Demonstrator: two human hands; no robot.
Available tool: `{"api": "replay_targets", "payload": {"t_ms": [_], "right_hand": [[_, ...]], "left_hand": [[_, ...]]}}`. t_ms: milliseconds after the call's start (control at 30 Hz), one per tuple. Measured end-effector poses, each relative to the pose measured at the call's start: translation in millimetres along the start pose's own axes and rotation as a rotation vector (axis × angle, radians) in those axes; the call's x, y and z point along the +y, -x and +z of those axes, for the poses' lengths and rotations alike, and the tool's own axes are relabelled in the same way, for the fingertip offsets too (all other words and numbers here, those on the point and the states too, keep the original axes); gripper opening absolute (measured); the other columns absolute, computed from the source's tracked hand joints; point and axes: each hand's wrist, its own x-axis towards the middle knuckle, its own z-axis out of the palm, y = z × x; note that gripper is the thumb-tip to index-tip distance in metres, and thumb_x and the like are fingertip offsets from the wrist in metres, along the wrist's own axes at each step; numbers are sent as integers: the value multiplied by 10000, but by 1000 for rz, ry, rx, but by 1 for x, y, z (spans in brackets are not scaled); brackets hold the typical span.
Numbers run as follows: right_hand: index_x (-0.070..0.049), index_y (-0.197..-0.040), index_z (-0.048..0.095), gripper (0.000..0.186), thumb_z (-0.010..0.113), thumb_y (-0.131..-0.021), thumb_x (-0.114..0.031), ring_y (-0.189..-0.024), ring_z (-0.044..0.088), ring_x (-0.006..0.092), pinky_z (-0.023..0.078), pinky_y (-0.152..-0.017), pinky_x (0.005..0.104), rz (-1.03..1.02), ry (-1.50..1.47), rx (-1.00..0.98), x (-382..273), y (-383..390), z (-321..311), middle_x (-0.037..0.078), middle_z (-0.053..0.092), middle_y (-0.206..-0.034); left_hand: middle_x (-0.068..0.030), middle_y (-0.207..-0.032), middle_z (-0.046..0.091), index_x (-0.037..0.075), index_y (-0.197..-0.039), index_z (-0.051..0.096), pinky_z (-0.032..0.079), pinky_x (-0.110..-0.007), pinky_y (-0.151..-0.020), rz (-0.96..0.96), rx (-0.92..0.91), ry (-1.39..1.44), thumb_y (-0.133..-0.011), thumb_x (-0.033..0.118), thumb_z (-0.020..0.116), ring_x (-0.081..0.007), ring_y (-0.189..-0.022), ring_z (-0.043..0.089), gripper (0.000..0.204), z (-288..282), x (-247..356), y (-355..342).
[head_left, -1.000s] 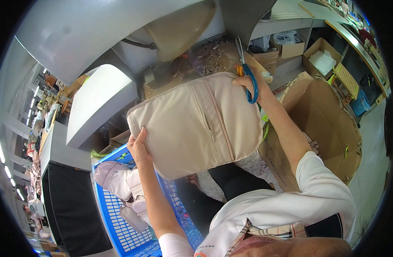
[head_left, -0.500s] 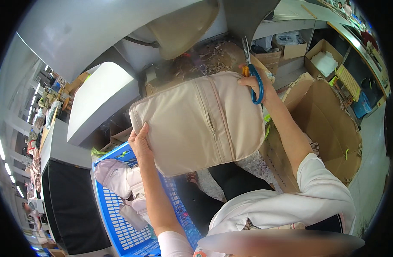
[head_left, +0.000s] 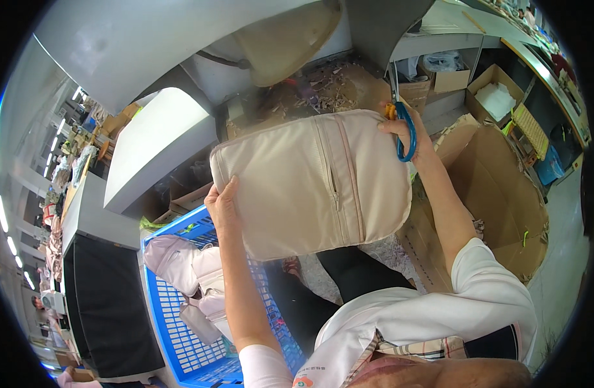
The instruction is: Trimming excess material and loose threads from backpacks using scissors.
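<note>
Holding the beige panel (head_left: pixel 280 194) spread in the air seems to call for an even, light pull, enough to flatten the cloth without bowing the zipper (head_left: pixel 334 184) that runs across it from top to bottom. The left hand (head_left: pixel 223 207) pinches the left edge, thumb on top; the right hand (head_left: pixel 421 145) grips the upper right corner and also carries the teal-handled scissors (head_left: pixel 402 112), whose blades point up and away from the body. It looks wise to have those tips well outside the cloth, since a turn of the wrist could nick the border. The panel's corners are rounded, and its lower edge overlaps the black trousers (head_left: pixel 368 275) in view. To the left, the blue basket (head_left: pixel 160 317) with pale pieces (head_left: pixel 180 262) inside sits close by the left arm, and the white worktop (head_left: pixel 154 132) lies beyond the left hand. To the right, a large cardboard box (head_left: pixel 504 181) opens beside the right arm, so the widest gap for moving appears to be between basket and box, over the trousers
</note>
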Motion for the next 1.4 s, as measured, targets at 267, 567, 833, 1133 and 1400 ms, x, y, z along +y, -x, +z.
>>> {"api": "replay_targets", "payload": {"t_ms": [267, 567, 833, 1133, 1400], "right_hand": [[-5, -1033, 522, 472, 648, -579, -20, -782, 467, 120, 350, -745, 194, 17, 13, 54, -1, 4, -9, 27, 486, -850], [3, -1037, 523, 478, 652, -577, -18, -774, 471, 110, 350, -744, 194, -9, 17, 35, 2, 1, -13, 19, 495, -846], [12, -1034, 519, 472, 649, -580, -10, -755, 476, 120, 358, -726, 201, 10, -28, 25, 2, 2, -14, 19, 485, -824], [2, -1052, 523, 483, 653, -587, -17, -749, 473, 108, 355, -724, 183, 23, 1, 33, -1, 7, -21, 21, 498, -843], [0, -1057, 513, 482, 637, -591, -5, -728, 469, 100, 367, -677, 206, 12, 50, 53, -19, 52, -39, 8, 481, -809]], "left_hand": [[-27, -709, 599, -3, -815, 605, 426, -212, -546, 5, -45, -4, -714, 71, 647, -77, -583, 527, 132, 11, -1, 0], [-33, -715, 602, -4, -818, 604, 431, -215, -540, -5, -19, -7, -703, 59, 657, -82, -576, 529, 142, 13, 2, 0], [-24, -692, 601, 0, -780, 616, 422, -210, -525, 22, -13, 9, -702, 58, 656, -74, -561, 523, 105, 15, 1, -4], [-16, -695, 601, -4, -796, 619, 404, -201, -523, 14, -35, -14, -714, 83, 645, -68, -557, 511, 122, 20, -3, 0], [-34, -766, 608, -18, -878, 596, 418, -203, -558, -23, -51, 39, -745, 91, 620, -85, -613, 543, 173, 19, -21, 51]]}}
